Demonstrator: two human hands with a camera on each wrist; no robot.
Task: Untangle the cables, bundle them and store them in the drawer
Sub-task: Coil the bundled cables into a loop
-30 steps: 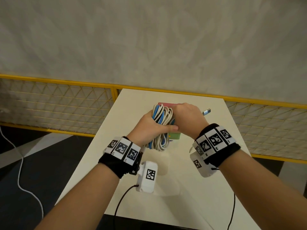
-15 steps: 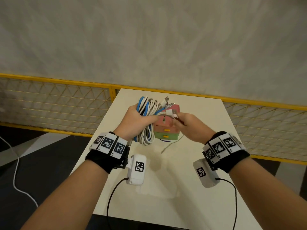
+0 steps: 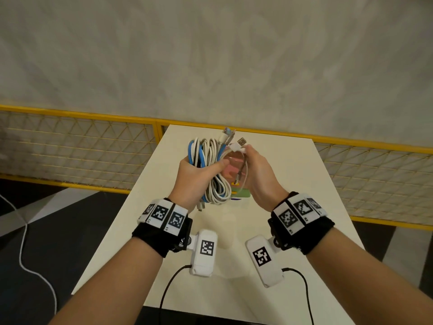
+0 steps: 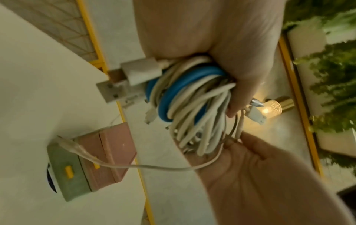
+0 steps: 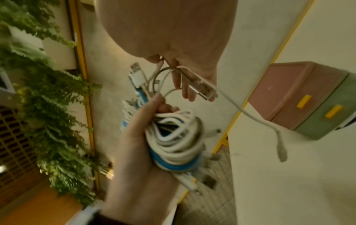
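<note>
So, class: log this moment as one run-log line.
left hand: grips cable bundle | right hand: pinches loose thin cable | drawer box: on table, drawers closed | stage: bundling, nothing stored

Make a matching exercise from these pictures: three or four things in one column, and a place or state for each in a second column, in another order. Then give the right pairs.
Things:
1. cable bundle
2. loose thin cable
3. drawer box
4. left hand

Places or states:
A. stands on the white table
B. coiled, blue and white, held above the table
C. pinched by the right hand
D. grips the coil around its middle

Pairs: 1-B, 2-C, 3-A, 4-D
</note>
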